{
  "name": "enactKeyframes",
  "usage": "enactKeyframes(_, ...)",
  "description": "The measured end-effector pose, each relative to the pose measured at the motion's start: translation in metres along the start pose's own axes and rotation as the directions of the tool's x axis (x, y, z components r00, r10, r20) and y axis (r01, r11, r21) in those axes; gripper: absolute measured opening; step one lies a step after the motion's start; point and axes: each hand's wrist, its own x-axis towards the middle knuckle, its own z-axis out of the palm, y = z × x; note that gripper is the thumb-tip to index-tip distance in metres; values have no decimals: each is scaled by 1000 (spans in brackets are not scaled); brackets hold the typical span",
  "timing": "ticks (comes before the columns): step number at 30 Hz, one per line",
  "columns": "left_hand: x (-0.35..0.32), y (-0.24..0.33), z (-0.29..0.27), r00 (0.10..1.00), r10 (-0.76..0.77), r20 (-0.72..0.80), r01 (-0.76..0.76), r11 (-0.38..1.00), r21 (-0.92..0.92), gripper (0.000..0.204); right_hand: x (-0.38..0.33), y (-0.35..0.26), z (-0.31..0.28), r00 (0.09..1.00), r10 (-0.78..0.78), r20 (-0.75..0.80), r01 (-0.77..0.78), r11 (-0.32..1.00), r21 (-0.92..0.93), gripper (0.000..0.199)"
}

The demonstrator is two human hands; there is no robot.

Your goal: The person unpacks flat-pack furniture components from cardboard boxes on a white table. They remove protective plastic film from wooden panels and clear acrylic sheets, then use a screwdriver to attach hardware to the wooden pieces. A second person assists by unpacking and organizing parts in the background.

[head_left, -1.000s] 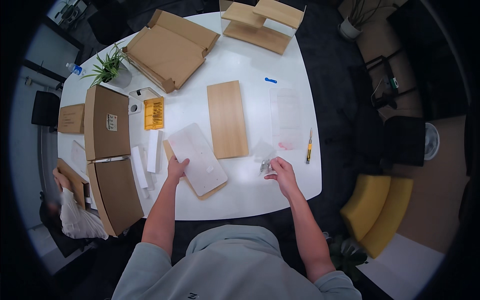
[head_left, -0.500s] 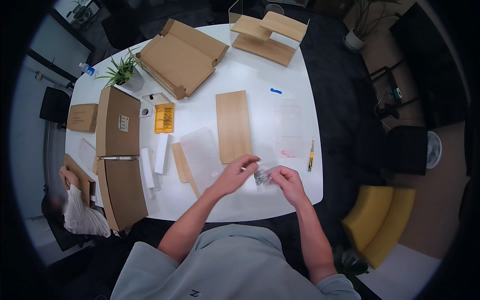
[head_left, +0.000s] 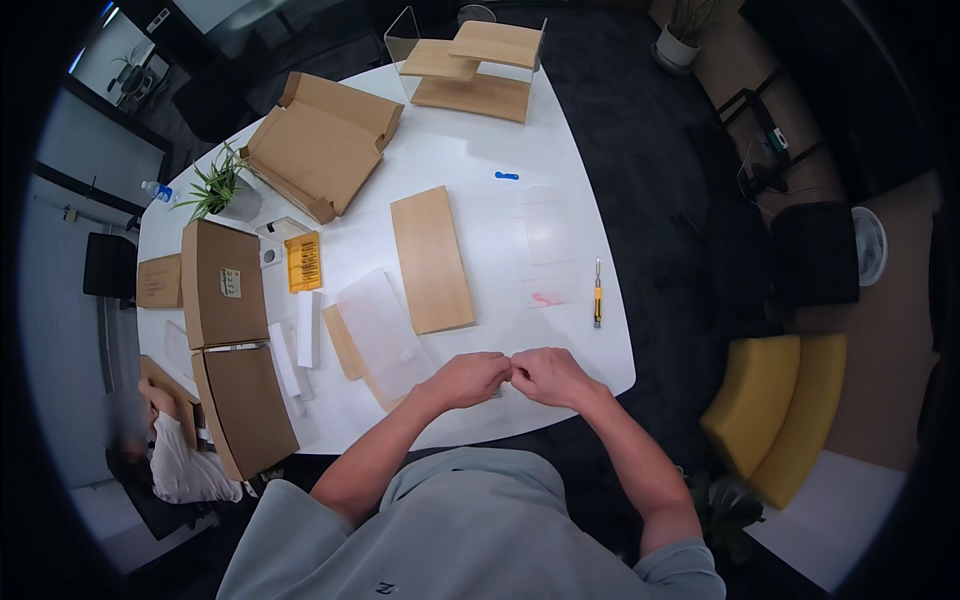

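My left hand (head_left: pixel 470 380) and my right hand (head_left: pixel 549 378) meet over the table's near edge, knuckles up and fingers pinched together. Between them they grip the small clear bag of dark hardware, now almost wholly covered by the hands; only a sliver shows below the fingers. Beyond my left hand lies a flat light-wood board (head_left: pixel 432 262). A translucent sheet (head_left: pixel 378 335) rests partly over another wooden piece (head_left: pixel 344 342) left of that board. Right of the hands, a yellow-handled screwdriver (head_left: pixel 598 300) lies near the table's right edge.
Two brown cartons (head_left: pixel 225 285) stand at left, with a person (head_left: pixel 190 455) behind them. White foam blocks (head_left: pixel 308 330), an orange bit case (head_left: pixel 303 262), a potted plant (head_left: pixel 222 190), an open carton (head_left: pixel 320 145), a wooden shelf (head_left: pixel 470 97), a clear panel (head_left: pixel 546 235) and a blue item (head_left: pixel 507 175) share the table.
My hands have closed in on each other, covering the bag that showed between them. The view has turned, so the table's things sit further left. Nothing on the table seems moved.
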Motion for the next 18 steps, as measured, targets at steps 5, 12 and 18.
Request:
enactKeyframes(5, 16, -5, 29, 959, -235, -155, 159, 907, -389, 19, 10, 50, 43, 964, 259, -59, -149, 712, 686, 21)
enactKeyframes(12, 43, -40, 102, 737, -553, -389, 275, 771, -575, 19, 51, 95, 117, 791, 605, -85, -303, 509, 806, 23)
enactKeyframes(18, 69, -67, 141, 474, -664, -578, 350, 745, -568, 20, 82, 117, 153, 564, 786, -252, -407, 530, 744, 21)
